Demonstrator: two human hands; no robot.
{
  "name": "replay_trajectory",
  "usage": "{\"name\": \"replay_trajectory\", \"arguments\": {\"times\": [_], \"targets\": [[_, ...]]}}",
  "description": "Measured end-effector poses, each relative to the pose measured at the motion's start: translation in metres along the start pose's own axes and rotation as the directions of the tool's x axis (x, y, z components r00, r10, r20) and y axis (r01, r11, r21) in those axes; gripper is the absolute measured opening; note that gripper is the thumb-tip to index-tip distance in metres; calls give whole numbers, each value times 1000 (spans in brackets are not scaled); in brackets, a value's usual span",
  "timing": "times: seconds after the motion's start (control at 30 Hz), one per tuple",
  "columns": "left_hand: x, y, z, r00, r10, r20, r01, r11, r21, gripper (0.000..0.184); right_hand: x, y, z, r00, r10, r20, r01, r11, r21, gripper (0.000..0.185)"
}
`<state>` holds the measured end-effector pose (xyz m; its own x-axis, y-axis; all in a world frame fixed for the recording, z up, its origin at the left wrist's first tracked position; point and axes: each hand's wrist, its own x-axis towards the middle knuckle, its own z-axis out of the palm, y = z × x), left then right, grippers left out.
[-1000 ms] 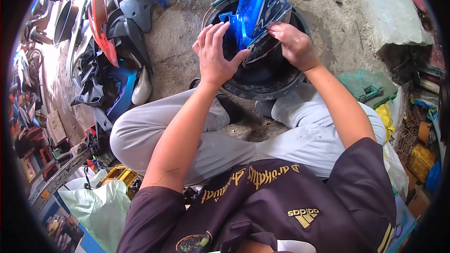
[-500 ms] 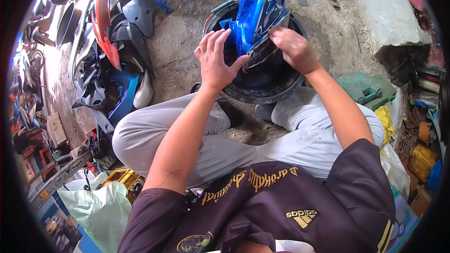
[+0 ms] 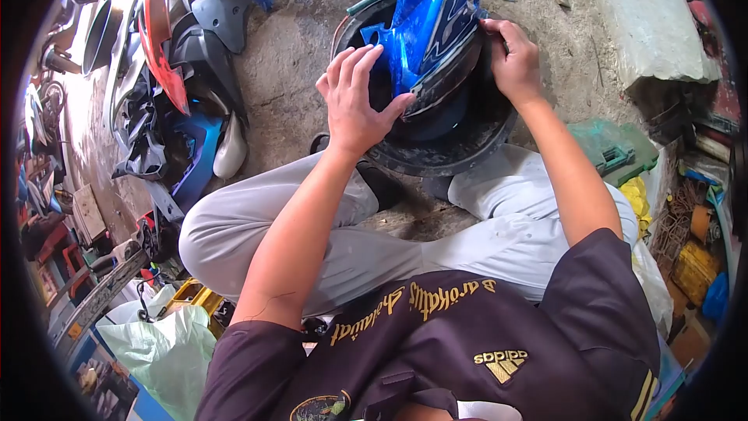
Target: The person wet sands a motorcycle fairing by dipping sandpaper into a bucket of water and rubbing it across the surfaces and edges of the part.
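Concrete floor (image 3: pixel 288 70) runs across the upper half of the frame, and on it a person (image 3: pixel 467 327) in a dark shirt sits cross-legged, filling the lower middle. Heaped panels (image 3: pixel 206 54) crowd the upper left. At upper centre I see a round black tub (image 3: pixel 436 164), with a blue panel (image 3: pixel 417 31) tilted over its mouth. The left hand (image 3: pixel 351 97) has a wide grip, thumb at the panel's lower end. The right hand (image 3: pixel 516 62) is curled narrow at the panel's right edge; whether it pinches anything, I can't tell.
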<state>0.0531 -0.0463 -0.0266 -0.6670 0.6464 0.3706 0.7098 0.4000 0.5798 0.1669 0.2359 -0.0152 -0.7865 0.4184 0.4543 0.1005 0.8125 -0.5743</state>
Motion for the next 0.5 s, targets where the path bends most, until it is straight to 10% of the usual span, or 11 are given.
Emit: {"name": "replay_trajectory", "arguments": {"times": [0.5], "targets": [[4,1,-2,1000,23,0,-23,999,34,93,-26,-64,0,907,-402,126,391,914,107,34]]}}
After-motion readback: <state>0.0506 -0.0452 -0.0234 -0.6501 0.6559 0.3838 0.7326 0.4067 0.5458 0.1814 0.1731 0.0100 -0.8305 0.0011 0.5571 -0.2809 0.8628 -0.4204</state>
